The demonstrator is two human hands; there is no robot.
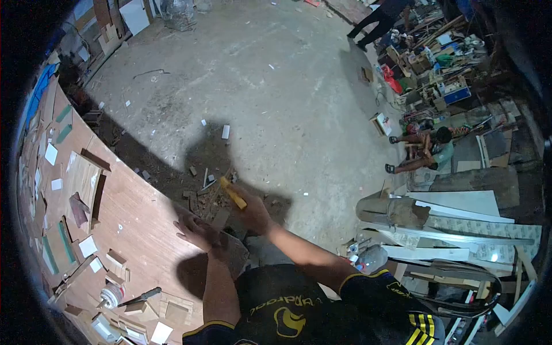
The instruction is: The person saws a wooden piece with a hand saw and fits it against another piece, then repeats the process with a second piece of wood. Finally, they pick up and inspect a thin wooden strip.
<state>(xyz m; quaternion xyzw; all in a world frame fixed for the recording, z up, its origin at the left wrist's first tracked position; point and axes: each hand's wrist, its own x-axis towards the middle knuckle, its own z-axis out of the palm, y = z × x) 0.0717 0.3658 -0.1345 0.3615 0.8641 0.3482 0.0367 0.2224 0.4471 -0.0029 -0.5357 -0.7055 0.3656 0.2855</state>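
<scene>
My right hand (257, 217) is closed around a yellow-handled tool (234, 194), held out over the floor just past the edge of a large wooden board (141, 201). Its kind cannot be made out. My left hand (198, 233) lies at the board's edge with its fingers stretched out and apart. Below the left wrist, a brownish flat piece (237, 253) shows near my lap, partly hidden by the forearm. On the board's far side stands a wooden box-like piece (83, 184), with a dark reddish block (79, 208) on it.
Wood offcuts (198, 198) litter the floor under the board's edge. A white container (112, 294) and a dark-handled tool (140, 297) lie at lower left. One person sits (440, 152) at right; another stands (379, 23) farther back. Panels and scrap (460, 207) crowd the right side.
</scene>
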